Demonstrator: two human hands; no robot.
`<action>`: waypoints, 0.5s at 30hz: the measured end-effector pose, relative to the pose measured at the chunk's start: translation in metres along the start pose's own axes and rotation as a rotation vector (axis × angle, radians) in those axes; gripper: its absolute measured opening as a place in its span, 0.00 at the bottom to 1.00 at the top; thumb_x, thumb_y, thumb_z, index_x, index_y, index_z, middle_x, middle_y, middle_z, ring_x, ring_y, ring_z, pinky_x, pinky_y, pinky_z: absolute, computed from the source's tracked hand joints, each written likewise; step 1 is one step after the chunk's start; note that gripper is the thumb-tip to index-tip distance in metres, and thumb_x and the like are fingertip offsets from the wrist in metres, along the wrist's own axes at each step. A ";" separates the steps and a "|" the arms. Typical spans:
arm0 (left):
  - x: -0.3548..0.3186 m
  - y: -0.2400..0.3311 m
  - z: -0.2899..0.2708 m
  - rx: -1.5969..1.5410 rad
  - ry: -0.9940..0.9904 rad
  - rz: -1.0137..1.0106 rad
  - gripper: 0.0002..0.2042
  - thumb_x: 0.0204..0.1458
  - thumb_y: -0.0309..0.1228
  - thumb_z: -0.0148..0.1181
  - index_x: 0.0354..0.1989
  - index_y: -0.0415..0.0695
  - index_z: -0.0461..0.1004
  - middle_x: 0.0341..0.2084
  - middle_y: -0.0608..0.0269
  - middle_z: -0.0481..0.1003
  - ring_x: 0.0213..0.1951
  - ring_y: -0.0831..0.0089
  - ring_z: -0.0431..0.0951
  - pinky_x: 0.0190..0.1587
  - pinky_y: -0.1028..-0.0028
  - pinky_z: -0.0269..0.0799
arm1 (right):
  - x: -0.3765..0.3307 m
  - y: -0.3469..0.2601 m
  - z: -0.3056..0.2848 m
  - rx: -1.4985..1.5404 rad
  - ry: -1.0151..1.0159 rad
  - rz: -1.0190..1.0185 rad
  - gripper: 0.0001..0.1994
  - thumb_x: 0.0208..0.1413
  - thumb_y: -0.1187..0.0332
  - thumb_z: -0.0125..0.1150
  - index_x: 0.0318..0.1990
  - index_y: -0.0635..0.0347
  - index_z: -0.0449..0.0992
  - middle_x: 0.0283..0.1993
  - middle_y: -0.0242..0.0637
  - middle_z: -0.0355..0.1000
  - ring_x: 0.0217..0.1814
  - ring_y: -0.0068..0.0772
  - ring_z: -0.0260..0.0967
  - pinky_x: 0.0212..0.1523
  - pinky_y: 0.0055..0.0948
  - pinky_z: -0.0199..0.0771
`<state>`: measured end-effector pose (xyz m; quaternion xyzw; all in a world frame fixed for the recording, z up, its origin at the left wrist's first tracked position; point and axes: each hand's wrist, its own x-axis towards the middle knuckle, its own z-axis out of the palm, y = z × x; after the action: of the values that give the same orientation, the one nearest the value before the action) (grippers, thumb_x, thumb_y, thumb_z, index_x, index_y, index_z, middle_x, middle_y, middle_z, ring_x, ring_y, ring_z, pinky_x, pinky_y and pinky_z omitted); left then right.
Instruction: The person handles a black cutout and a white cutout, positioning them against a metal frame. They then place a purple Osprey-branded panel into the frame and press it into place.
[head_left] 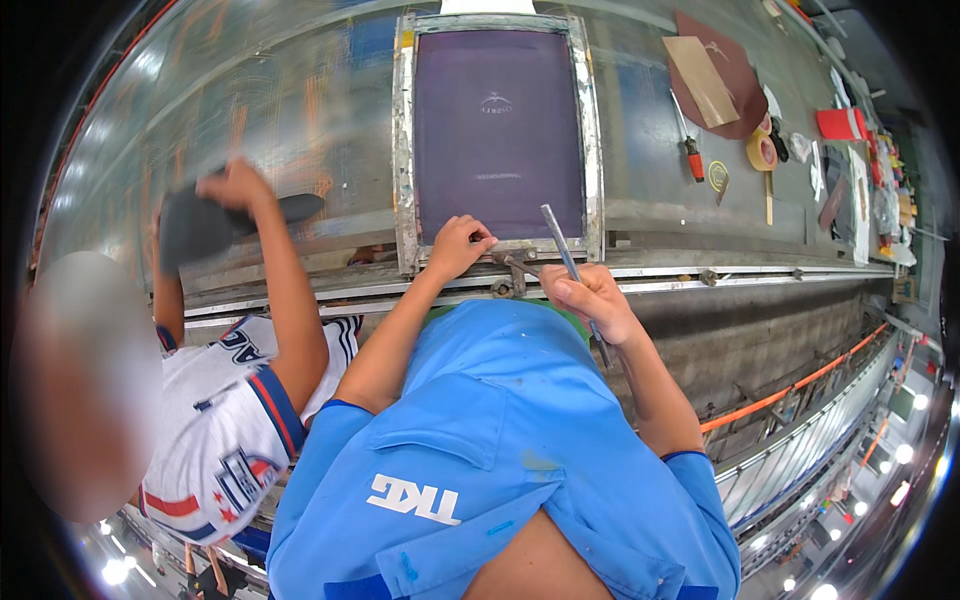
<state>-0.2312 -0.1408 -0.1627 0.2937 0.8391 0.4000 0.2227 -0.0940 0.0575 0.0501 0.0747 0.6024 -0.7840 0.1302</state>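
Observation:
A framed printing screen (587,130) with purple mesh lies on the table in front of me, its long sides running away from me. My left hand (460,247) rests at the near left part of its frame, fingers curled and thumb against them; what they hold, if anything, is hidden. My right hand (592,300) is closed round a silver metal rod (558,238), which stands tilted, its upper end near the frame's near right corner. Between my hands, a metal clamp (515,268) sits at the near edge of the frame.
At my left, a co-worker's hand (238,187) handles dark grey pieces (195,230). Toward the right lie a red-handled screwdriver (693,150), tape rolls (762,150), a brown sheet (745,100) and a red container (842,124). A metal rail (740,274) runs along the table's near edge.

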 end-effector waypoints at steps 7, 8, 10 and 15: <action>0.001 -0.006 0.005 0.018 0.041 0.002 0.10 0.49 0.39 0.71 0.28 0.47 0.81 0.30 0.61 0.76 0.38 0.58 0.75 0.43 0.60 0.72 | 0.033 -0.004 -0.010 -0.196 -0.368 0.121 0.24 0.69 0.55 0.57 0.20 0.56 0.65 0.24 0.24 0.61 0.27 0.16 0.55 0.28 0.24 0.55; 0.002 -0.002 0.005 0.022 0.038 0.001 0.09 0.49 0.39 0.71 0.27 0.47 0.81 0.30 0.61 0.76 0.38 0.58 0.75 0.43 0.60 0.72 | 0.042 -0.007 -0.015 -0.233 -0.504 0.150 0.22 0.70 0.54 0.56 0.23 0.56 0.69 0.25 0.24 0.65 0.29 0.16 0.58 0.30 0.24 0.59; 0.003 0.001 0.004 0.012 0.034 0.006 0.09 0.49 0.38 0.70 0.27 0.47 0.81 0.30 0.61 0.77 0.39 0.58 0.75 0.44 0.59 0.72 | 0.049 -0.021 -0.006 -0.185 -0.384 0.199 0.21 0.70 0.54 0.56 0.26 0.57 0.72 0.26 0.24 0.66 0.30 0.16 0.60 0.32 0.24 0.61; -0.002 -0.009 0.005 -0.025 0.065 0.026 0.08 0.49 0.37 0.69 0.29 0.48 0.80 0.31 0.60 0.77 0.40 0.57 0.76 0.44 0.59 0.72 | 0.050 -0.018 0.025 0.038 0.293 -0.132 0.27 0.66 0.67 0.60 0.69 0.60 0.58 0.37 0.32 0.71 0.35 0.19 0.66 0.38 0.22 0.68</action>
<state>-0.2297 -0.1435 -0.1730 0.2888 0.8369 0.4227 0.1939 -0.1464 0.0320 0.0599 0.1510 0.6035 -0.7828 -0.0121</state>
